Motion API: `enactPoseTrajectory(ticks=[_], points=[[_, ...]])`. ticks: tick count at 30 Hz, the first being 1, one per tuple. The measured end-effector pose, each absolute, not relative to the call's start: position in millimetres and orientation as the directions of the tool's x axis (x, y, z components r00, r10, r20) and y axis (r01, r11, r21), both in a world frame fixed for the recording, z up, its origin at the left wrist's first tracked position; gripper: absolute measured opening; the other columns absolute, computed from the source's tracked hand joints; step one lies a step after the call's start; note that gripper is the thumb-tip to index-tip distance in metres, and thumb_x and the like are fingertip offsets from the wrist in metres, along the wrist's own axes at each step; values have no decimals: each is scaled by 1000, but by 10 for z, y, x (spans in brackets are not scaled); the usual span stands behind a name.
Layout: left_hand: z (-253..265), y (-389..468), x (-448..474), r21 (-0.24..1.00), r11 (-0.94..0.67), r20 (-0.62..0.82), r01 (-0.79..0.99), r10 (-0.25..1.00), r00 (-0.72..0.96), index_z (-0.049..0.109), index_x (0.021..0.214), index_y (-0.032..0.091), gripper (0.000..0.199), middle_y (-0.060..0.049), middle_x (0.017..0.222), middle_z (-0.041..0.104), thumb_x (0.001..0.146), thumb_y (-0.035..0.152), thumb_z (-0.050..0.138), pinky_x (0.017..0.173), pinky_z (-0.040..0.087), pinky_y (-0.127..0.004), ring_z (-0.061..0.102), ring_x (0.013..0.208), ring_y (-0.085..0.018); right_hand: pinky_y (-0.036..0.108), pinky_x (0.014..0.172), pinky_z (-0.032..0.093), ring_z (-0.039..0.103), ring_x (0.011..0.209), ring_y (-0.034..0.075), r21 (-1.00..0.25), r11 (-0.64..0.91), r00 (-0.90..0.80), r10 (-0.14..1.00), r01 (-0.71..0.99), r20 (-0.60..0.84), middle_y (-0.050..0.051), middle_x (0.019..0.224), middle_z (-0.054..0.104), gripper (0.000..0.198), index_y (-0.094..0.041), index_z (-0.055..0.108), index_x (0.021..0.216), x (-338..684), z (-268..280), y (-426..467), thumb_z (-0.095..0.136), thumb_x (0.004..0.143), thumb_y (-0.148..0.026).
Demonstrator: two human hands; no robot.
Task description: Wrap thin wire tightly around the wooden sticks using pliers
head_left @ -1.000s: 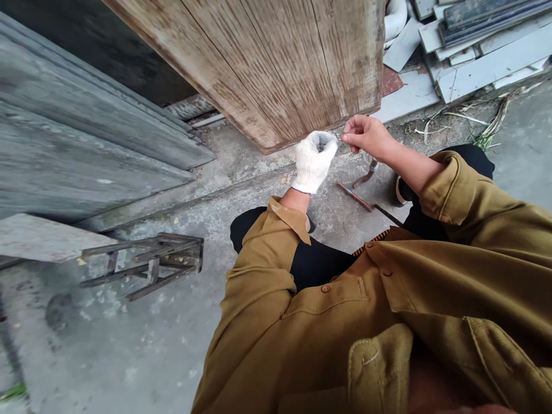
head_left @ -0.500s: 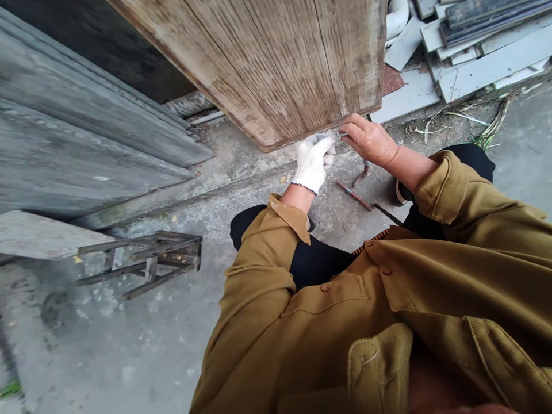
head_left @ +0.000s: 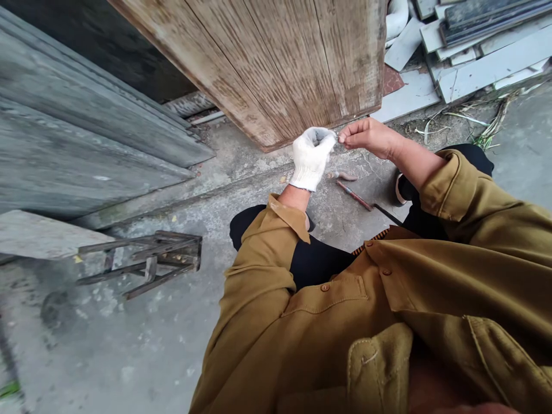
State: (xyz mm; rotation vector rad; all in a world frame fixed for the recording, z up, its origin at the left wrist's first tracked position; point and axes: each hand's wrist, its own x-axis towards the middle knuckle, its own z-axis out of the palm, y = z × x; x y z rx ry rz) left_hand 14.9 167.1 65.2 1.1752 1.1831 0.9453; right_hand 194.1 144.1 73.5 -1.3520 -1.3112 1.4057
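Note:
My left hand [head_left: 313,156], in a white knitted glove, is closed in a pinch at the lower edge of a weathered wooden panel [head_left: 276,63]. Almost touching its fingertips, my bare right hand [head_left: 366,137] pinches with thumb and forefinger. A tiny thin thing shows between the two sets of fingertips, too small to name. On the concrete below them lies a reddish, worn rod-shaped handle [head_left: 354,195] with a dark bar [head_left: 387,214] close to its end. A short curved brownish piece [head_left: 344,176] is just beyond the handle.
A small wooden stool [head_left: 150,261] lies on its side at the left, near grey boards [head_left: 86,138]. Stacked tiles and slabs [head_left: 495,72] and a white pipe [head_left: 397,20] are at the upper right. Dry grass [head_left: 491,126] lies by the concrete ledge.
My right hand has lowered and its fingers have come against the left fingertips. My left glove has turned, its thumb and fingers now forming a ring. The curved brownish piece appears further left.

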Motion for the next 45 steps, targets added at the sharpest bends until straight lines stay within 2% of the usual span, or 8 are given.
enactPoseTrajectory(ticks=[6, 11, 17, 22, 27, 33, 40, 45], points=[[784, 1634, 182, 897, 439, -420, -45, 881, 217, 61, 82, 19, 21, 7, 57, 56, 82, 27, 81, 39, 22, -17, 38, 40, -2, 49, 105, 52, 62, 111, 27, -824, 290, -213, 954, 487, 210, 11, 114, 69, 9, -20, 68, 89, 2004, 587, 1438, 76, 89, -23], [844, 1608, 179, 851, 520, -487, -80, 836, 253, 59, 81, 20, 23, 9, 56, 53, 82, 26, 81, 40, 20, -18, 34, 39, -1, 51, 107, 50, 63, 116, 29, -706, 375, -258, 927, 600, 273, 12, 120, 69, 7, -22, 71, 98, 2025, 602, 1404, 65, 97, -25], [799, 1618, 176, 888, 456, -430, -67, 872, 234, 62, 80, 20, 19, 7, 57, 54, 83, 24, 81, 40, 21, -20, 37, 39, -2, 50, 105, 53, 66, 111, 29, -795, 177, -109, 984, 580, 139, 10, 103, 73, 8, -23, 71, 84, 1937, 833, 1366, 70, 92, -26], [821, 1598, 188, 933, 356, -342, -47, 922, 182, 65, 83, 20, 18, 6, 59, 58, 82, 23, 83, 42, 29, -16, 43, 44, -2, 34, 80, 58, 63, 73, 17, -973, -180, 10, 984, 142, -180, 2, 66, 62, 29, -19, 62, 68, 1865, 894, 1403, 82, 87, -28], [846, 1546, 195, 952, 303, -289, -37, 935, 206, 66, 82, 18, 18, 6, 59, 57, 82, 22, 84, 44, 32, -16, 43, 44, -2, 29, 70, 58, 50, 52, 7, -853, -481, -119, 877, -203, -466, -1, 60, 59, 29, -15, 61, 69, 1924, 887, 1422, 83, 87, -23], [873, 1515, 153, 968, 251, -240, 11, 911, 335, 68, 82, 19, 19, 5, 59, 58, 80, 28, 84, 44, 36, -16, 48, 47, -4, 34, 69, 60, 38, 44, 5, -798, -586, -319, 789, -137, -525, 1, 61, 61, 29, -14, 60, 69, 2013, 865, 1413, 79, 89, -20], [809, 1558, 188, 952, 303, -286, -38, 928, 241, 65, 81, 19, 19, 7, 57, 57, 81, 26, 83, 42, 30, -16, 42, 42, -2, 34, 77, 58, 63, 68, 16, -966, -150, 46, 989, 210, -143, 1, 72, 61, 24, -20, 62, 81, 1900, 800, 1343, 79, 92, -33], [774, 1590, 218, 933, 357, -344, -50, 922, 178, 64, 81, 19, 22, 8, 57, 55, 81, 26, 84, 41, 26, -17, 41, 41, -2, 41, 98, 55, 67, 107, 26, -730, 167, -73, 985, 663, 158, 12, 112, 71, 8, -19, 68, 99, 1919, 737, 1290, 69, 96, -27]])
